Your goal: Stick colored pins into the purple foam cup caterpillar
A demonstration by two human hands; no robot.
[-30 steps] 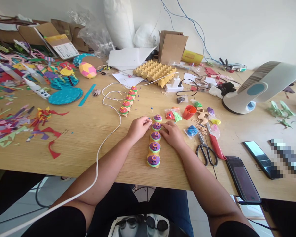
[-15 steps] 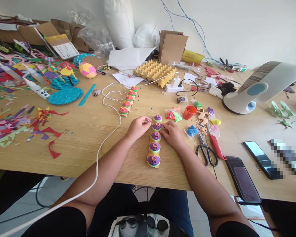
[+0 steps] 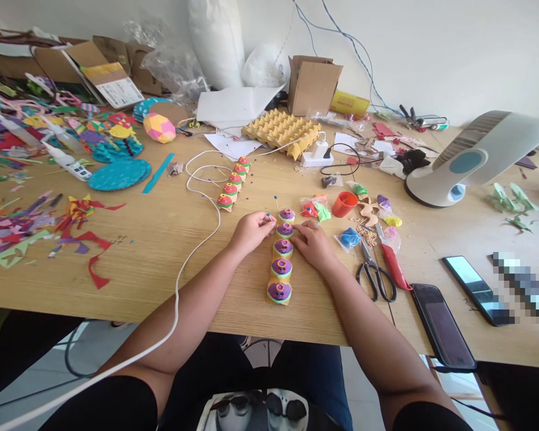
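A caterpillar made from a strip of egg carton (image 3: pixel 281 266) lies in front of me, its bumps coated in purple clay with orange rings and pale green edges. My left hand (image 3: pixel 254 230) is at its far left side, fingers pinched round a thin stick with a blue tip (image 3: pixel 268 215). On the opposite side my right hand (image 3: pixel 313 242) rests with bent fingers, the fingertips against the second bump. Another blue-tipped stick (image 3: pixel 276 201) stands up at the far end. Beyond my left hand sits a red and green egg-carton caterpillar (image 3: pixel 233 184).
On the right are an orange cup (image 3: pixel 344 205), bags of blue clay (image 3: pixel 350 237), scissors (image 3: pixel 375 275), a red-handled knife (image 3: pixel 394 263), phones (image 3: pixel 444 326) and a white lamp-like device (image 3: pixel 471 158). A white cable (image 3: pixel 178 287) crosses my left arm. Paper scraps (image 3: pixel 36 233) cover the left; an egg tray (image 3: pixel 281 131) lies behind.
Both hands stay at nearly the same places beside the purple caterpillar. The blue-tipped stick in my left hand has shifted very slightly.
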